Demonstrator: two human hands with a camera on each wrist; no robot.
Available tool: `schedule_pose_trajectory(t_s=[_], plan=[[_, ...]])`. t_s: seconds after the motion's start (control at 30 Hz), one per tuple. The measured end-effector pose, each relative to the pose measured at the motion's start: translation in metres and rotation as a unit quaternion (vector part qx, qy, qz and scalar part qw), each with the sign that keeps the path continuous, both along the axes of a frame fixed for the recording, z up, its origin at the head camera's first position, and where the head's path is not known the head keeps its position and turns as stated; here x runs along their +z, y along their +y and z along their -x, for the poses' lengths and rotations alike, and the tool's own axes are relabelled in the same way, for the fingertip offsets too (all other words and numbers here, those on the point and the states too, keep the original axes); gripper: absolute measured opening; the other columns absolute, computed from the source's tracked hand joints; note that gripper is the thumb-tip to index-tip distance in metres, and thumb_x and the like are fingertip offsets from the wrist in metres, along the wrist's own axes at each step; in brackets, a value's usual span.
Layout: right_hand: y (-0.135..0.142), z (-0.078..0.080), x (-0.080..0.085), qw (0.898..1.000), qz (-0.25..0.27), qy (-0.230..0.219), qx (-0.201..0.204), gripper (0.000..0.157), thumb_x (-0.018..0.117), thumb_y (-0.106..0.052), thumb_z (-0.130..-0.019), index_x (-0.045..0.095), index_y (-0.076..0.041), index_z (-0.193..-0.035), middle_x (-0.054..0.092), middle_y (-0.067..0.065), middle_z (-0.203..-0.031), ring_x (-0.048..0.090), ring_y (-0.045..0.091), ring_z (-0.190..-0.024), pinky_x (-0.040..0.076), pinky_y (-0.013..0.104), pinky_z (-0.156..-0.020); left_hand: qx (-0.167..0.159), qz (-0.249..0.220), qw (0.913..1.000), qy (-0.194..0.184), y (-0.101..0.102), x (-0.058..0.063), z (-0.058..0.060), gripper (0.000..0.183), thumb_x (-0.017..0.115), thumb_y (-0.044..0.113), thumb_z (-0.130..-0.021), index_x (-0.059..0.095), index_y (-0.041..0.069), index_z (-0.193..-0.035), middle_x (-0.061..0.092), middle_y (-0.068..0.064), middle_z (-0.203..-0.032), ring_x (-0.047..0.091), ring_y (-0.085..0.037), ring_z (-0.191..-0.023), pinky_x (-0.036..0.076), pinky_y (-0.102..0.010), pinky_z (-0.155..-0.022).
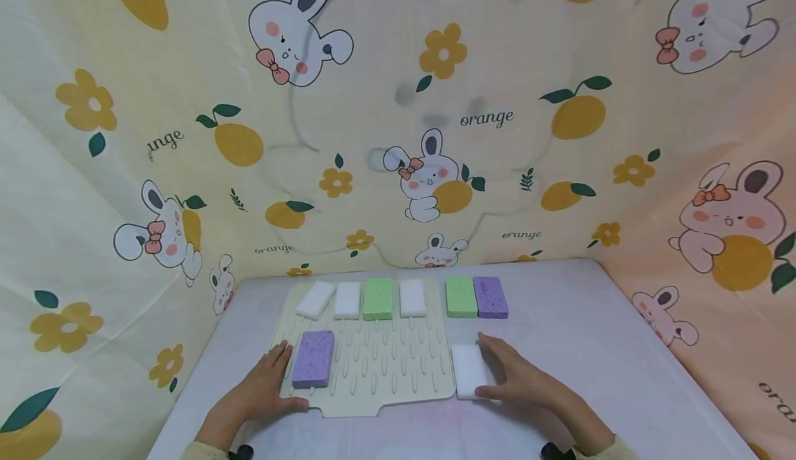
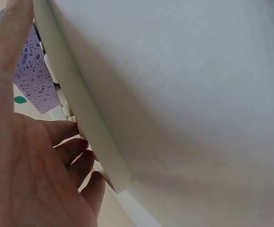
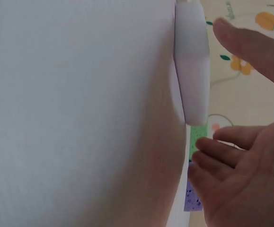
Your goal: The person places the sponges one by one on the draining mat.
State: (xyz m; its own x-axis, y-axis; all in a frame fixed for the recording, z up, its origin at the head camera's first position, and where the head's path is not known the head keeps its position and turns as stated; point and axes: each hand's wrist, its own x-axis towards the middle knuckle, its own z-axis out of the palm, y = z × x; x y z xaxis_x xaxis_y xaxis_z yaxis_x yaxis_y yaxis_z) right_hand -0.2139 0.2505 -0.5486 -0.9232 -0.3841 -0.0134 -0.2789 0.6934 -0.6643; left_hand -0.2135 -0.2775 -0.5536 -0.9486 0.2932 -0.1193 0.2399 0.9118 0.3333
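Observation:
A cream ridged drainer mat [image 1: 348,405] lies on the table. My left hand [image 1: 264,385] rests at its left side, fingertips touching the edge [image 2: 87,113] and the thumb near the front corner. Beside those fingers a purple sponge [image 1: 314,358] lies on the mat. Just off the mat's right edge lies a white sponge block [image 1: 469,371]. My right hand [image 1: 522,376] is around its right side with thumb and fingers spread; in the right wrist view a gap shows between them and the white block [image 3: 193,80].
Along the mat's back stand a tilted white block [image 1: 316,300], another white block [image 1: 347,300], a green sponge [image 1: 378,299] and a third white block [image 1: 412,299]. Right of the mat, a green sponge [image 1: 461,297] and a purple one [image 1: 491,298] lie side by side. A printed curtain [image 1: 373,101] surrounds the table.

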Motion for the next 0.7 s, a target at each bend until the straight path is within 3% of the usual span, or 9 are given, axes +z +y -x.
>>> schedule_pose_trajectory(t_s=[0.17, 0.37, 0.7], plan=[[0.0030, 0.0008, 0.0004, 0.999, -0.015, -0.029, 0.017, 0.116, 0.086, -0.053, -0.072, 0.025, -0.007, -0.159, 0.028, 0.022, -0.161, 0.023, 0.044, -0.148, 0.021, 0.061, -0.119, 0.009, 0.001, 0.9999, -0.012, -0.0004, -0.0006, 0.0021, 0.133, 0.076, 0.075, -0.065, 0.022, -0.008, -0.155, 0.018, -0.028, -0.162, 0.016, -0.047, -0.149, 0.017, -0.058, -0.122], [0.0045, 0.0016, 0.0007, 0.999, -0.016, -0.028, 0.042, 0.117, 0.088, -0.051, -0.071, 0.025, -0.004, -0.158, 0.028, 0.025, -0.159, 0.024, 0.047, -0.147, 0.022, 0.063, -0.118, 0.017, 0.003, 0.9994, -0.029, 0.0007, 0.0019, 0.0037, 0.135, 0.077, 0.075, -0.063, 0.024, -0.007, -0.155, 0.020, -0.028, -0.162, 0.018, -0.048, -0.148, 0.020, -0.059, -0.121], [0.0030, 0.0028, 0.0024, 0.998, -0.027, -0.038, 0.047, 0.115, 0.088, -0.049, -0.071, 0.027, -0.004, -0.157, 0.030, 0.025, -0.158, 0.026, 0.048, -0.146, 0.024, 0.064, -0.117, 0.020, 0.006, 0.9989, -0.041, 0.0004, 0.0024, 0.0068, 0.134, 0.078, 0.074, -0.063, 0.025, -0.008, -0.154, 0.019, -0.029, -0.162, 0.018, -0.049, -0.148, 0.020, -0.060, -0.121]])
